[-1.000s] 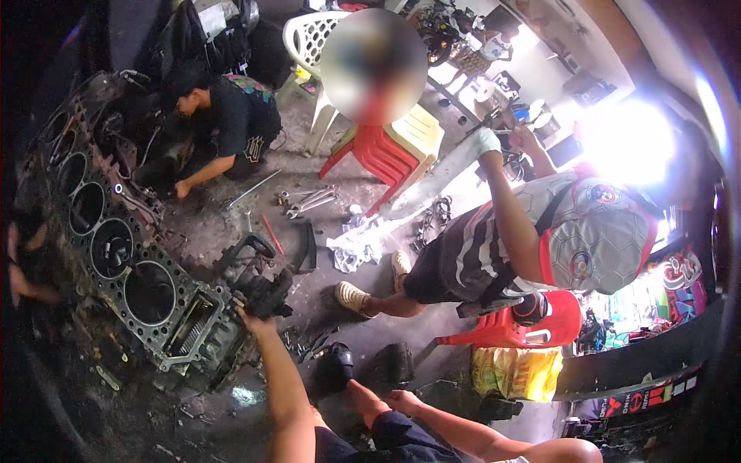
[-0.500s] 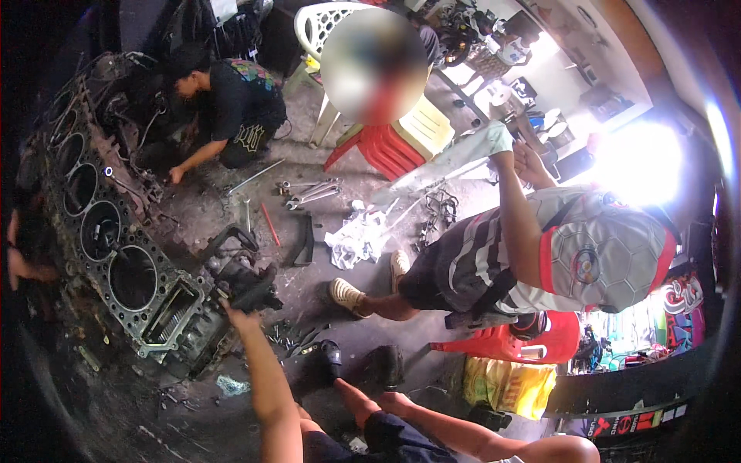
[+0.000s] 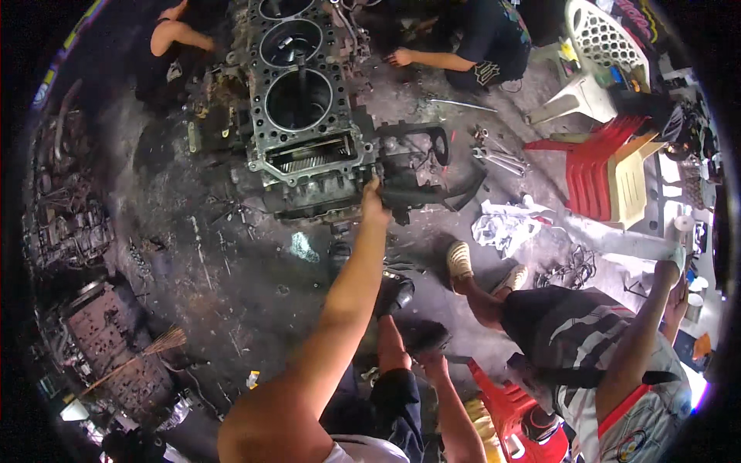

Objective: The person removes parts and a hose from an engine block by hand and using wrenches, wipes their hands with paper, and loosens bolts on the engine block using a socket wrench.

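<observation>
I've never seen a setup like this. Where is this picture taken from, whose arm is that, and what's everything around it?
There is no robot: a person is using two bare hands. A wide fisheye camera on that person's head looks down, so straight edges bend near the rim.

The left hand reaches to the near right corner of a large grey metal engine block with round bores, beside a dark, bulky part; I can't tell whether it grips anything. The right hand seems lowered by the legs; nothing held is clear.

On the stained grey floor lie silver metal wrenches and a crumpled white sheet, near stacked red and cream plastic chairs. Other people are nearby.
</observation>
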Available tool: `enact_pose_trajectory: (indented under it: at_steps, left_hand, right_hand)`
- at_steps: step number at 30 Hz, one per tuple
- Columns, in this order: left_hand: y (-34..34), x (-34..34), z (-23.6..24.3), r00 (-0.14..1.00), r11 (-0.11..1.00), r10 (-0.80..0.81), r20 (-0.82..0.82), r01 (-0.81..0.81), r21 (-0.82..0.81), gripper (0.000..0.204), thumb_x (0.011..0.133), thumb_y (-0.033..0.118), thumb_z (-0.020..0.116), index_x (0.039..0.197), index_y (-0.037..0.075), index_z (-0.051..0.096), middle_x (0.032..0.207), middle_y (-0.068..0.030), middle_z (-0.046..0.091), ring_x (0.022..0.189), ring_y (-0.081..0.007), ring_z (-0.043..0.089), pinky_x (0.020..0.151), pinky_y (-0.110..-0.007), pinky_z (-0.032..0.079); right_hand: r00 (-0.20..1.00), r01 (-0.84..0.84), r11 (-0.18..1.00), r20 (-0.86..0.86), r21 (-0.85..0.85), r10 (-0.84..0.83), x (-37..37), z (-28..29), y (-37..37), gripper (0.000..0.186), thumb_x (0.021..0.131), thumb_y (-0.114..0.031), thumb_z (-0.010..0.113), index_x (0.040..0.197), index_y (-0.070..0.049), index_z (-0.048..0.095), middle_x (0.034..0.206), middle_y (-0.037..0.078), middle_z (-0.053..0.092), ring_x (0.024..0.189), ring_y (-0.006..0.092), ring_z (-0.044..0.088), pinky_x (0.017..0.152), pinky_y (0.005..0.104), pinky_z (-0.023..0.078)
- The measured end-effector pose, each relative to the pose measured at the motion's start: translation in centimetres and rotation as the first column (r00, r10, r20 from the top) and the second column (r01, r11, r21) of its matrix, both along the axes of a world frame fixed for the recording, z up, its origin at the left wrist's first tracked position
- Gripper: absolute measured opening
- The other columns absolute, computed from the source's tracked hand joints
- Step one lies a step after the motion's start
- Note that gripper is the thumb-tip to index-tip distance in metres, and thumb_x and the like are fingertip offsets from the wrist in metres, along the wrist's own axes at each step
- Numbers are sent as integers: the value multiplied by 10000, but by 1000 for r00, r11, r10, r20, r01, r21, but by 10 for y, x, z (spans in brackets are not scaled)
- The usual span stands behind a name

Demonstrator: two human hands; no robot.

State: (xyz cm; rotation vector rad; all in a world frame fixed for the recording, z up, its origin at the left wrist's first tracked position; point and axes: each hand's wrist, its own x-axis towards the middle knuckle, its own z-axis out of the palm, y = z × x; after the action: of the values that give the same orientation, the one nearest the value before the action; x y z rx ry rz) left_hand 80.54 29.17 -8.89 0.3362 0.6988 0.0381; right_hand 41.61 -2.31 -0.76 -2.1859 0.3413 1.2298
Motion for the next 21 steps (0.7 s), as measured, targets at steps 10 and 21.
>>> enact_pose_trajectory:
  at_steps: [10, 21]
  left_hand:
    - [-56, -9, 28, 999, 995, -42, -16, 41, -87, 381, 841, 420, 611, 1098, 141, 573, 1061, -34, 613, 969, -236, 586, 845, -413, 476]
    - [-44, -9, 13, 996, 993, -86, 21, 88, -76, 520, 878, 473, 526, 1223, 85, 509, 1179, -84, 580, 1016, -256, 579, 862, -397, 473]
  right_hand:
    - [819, 443, 745, 113, 499, -563, 169, 62, 138, 166, 855, -85, 542, 991, 8, 556, 819, 83, 592, 768, 117, 538, 727, 265, 443]
    - [765, 530, 738, 140, 419, -629, 127, 35, 177, 169, 837, -41, 504, 988, 3, 566, 826, 41, 569, 786, 113, 549, 682, 252, 459]
